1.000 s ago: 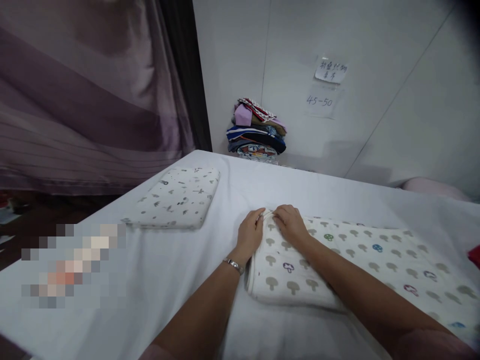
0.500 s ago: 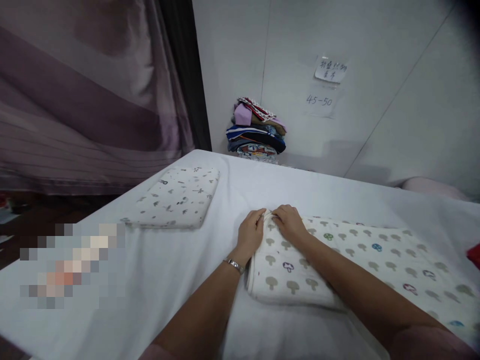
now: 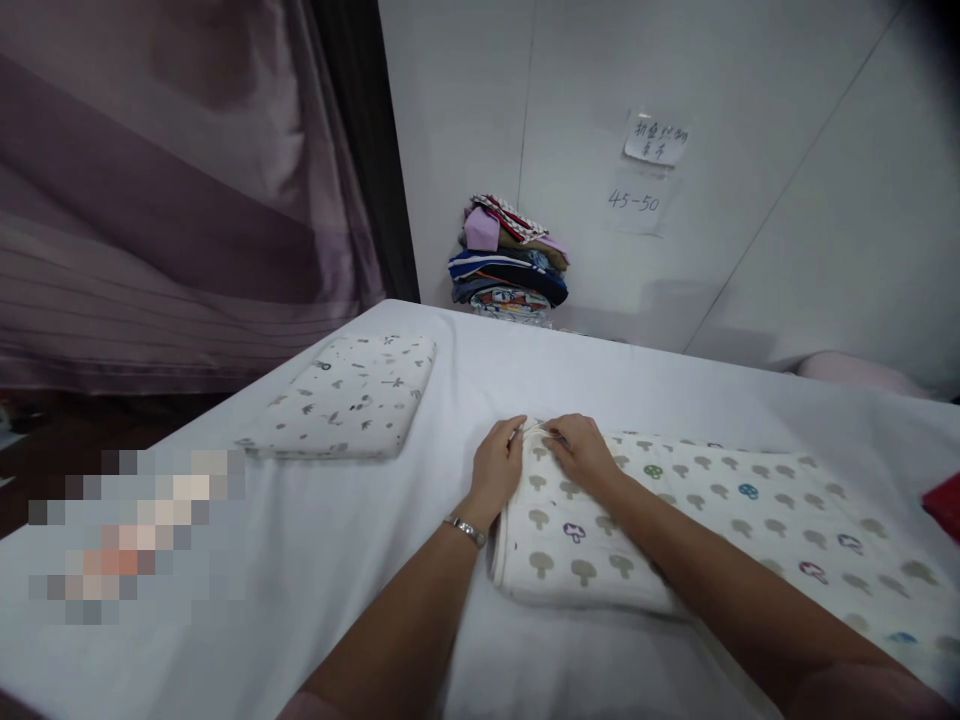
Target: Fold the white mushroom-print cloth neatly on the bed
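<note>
A white cloth (image 3: 555,590) printed with grey and a few coloured mushrooms lies folded in layers in front of me, stretching off to the right. At its far left corner my left hand (image 3: 497,465) has its fingers closed on the edge, the thumb side against the folded layers. My right hand (image 3: 583,448) grips the far edge just right of that corner, fingers bent over it. Both sets of fingertips are close together, and some are hidden by the hands. My right forearm crosses above the cloth.
A second folded cloth (image 3: 352,395) with small grey prints lies on the white-covered table (image 3: 442,400) to the left. Beyond the far edge stands a stack of folded fabrics (image 3: 510,265). A curtain (image 3: 187,200) hangs at left; a red item (image 3: 943,508) shows at right.
The view has shifted slightly. Both hands remain at the same corner of the mushroom-print cloth, with hardly any movement against it.
</note>
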A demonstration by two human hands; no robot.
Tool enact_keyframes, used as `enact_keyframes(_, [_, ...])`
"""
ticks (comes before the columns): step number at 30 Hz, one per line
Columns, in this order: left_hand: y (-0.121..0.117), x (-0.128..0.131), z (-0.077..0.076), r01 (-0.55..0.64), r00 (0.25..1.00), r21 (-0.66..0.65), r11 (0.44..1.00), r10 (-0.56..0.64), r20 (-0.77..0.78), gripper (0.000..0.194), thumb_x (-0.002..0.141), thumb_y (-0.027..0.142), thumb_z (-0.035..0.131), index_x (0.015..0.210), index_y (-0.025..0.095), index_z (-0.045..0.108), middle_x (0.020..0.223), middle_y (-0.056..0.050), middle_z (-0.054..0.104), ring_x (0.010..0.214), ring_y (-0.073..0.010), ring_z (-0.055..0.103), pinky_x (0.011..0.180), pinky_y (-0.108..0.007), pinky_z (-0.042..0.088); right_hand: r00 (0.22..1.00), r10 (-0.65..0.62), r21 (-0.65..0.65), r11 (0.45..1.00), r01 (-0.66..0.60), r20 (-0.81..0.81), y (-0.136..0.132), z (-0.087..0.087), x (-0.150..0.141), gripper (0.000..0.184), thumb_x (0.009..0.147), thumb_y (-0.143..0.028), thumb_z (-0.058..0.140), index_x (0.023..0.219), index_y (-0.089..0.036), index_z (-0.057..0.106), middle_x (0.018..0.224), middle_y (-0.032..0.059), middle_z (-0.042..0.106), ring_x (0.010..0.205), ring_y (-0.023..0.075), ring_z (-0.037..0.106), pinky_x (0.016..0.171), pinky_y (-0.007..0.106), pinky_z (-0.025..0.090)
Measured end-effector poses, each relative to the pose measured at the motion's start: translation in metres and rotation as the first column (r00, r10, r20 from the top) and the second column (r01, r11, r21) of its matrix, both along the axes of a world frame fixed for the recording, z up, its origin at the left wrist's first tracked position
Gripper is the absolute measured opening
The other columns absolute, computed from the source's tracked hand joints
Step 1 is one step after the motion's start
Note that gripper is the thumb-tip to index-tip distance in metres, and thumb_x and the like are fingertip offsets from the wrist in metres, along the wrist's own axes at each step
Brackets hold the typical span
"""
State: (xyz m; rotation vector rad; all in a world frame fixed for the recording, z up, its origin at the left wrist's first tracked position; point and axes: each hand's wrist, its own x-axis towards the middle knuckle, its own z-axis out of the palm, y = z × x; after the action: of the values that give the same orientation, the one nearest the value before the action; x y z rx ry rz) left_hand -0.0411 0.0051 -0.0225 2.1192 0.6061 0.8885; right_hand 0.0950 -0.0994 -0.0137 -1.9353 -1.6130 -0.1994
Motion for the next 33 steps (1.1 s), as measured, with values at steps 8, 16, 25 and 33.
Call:
enact_keyframes(8, [-0.001, 0.001, 0.000, 0.015, 0.999, 0.016, 1.000, -0.016, 0.049, 0.031, 0.087, 0.016, 0.040, 0.113, 0.022, 0.055, 0.111, -0.002, 0.060, 0.102, -0.0134, 0.054, 0.090, -0.028, 0.044, 0.998, -0.064, -0.048, 0.997, 0.064, -0.011, 0.007, 0.010, 0.000, 0.012, 0.084, -0.018, 0.051, 0.089, -0.020, 0.062, 0.098, 0.0055, 0.061, 0.095, 0.0200, 0.050, 0.084, 0.035, 0.035])
enact_keyframes(16, [0.000, 0.002, -0.002, 0.006, 0.998, 0.012, 1.000, -0.007, 0.057, 0.031, 0.086, 0.015, 0.041, 0.111, 0.023, 0.057, 0.108, -0.002, 0.061, 0.100, -0.0139, 0.055, 0.089, -0.028, 0.044, 0.998, -0.062, -0.106, 0.993, 0.058, -0.032, 0.011, 0.014, 0.002, 0.016, 0.083, -0.015, 0.049, 0.094, -0.020, 0.060, 0.093, 0.0034, 0.064, 0.091, 0.0179, 0.054, 0.088, 0.035, 0.032])
enact_keyframes(25, [0.005, 0.001, -0.001, -0.067, 0.997, -0.076, 0.995, 0.064, -0.048, 0.028, 0.087, 0.022, 0.044, 0.110, 0.021, 0.059, 0.110, -0.004, 0.060, 0.098, -0.0162, 0.056, 0.087, -0.031, 0.045, 1.000, 0.004, -0.121, 0.993, -0.005, -0.008, 0.012, 0.011, 0.009, 0.013, 0.086, -0.019, 0.048, 0.089, -0.019, 0.061, 0.089, 0.0042, 0.063, 0.087, 0.0182, 0.053, 0.083, 0.034, 0.035])
enact_keyframes(33, [0.004, -0.001, 0.010, -0.043, 0.992, 0.214, 0.976, 0.067, -0.107, 0.028, 0.087, 0.032, 0.047, 0.108, 0.021, 0.061, 0.107, -0.005, 0.059, 0.101, -0.0190, 0.051, 0.089, -0.032, 0.040, 0.992, 0.089, -0.065, 0.993, -0.095, -0.091, 0.012, 0.014, 0.010, 0.011, 0.083, -0.015, 0.048, 0.085, -0.019, 0.058, 0.082, 0.0038, 0.060, 0.079, 0.0165, 0.053, 0.073, 0.030, 0.041])
